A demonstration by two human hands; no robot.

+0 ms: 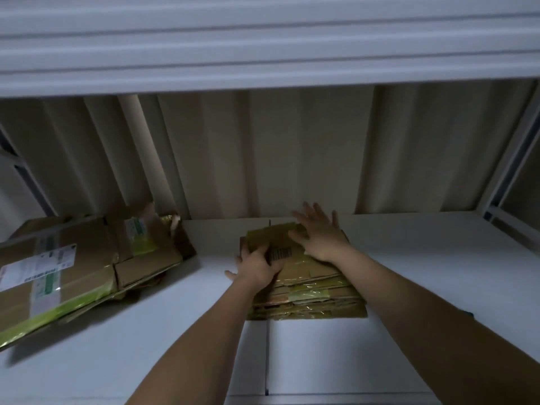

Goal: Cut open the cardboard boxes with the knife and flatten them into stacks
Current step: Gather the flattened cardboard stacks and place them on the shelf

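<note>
Two bare forearms reach forward from the bottom of the view, with no sleeves, gloves, watch or bands visible anywhere along them. The left hand (257, 266) and the right hand (320, 233) wear no rings that can be made out; the picture is soft, so nails and finer marks cannot be told. Behind the right hand, beside the upper forearm, a small dark edge shows.

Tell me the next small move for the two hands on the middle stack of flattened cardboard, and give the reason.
Probably press the top brown flattened cardboard piece down flat and square it with the stack of flattened cardboard. The left hand grips its near-left edge, the right hand lies open on top, and the piece sits skewed, overhanging the stack's left side.
</note>
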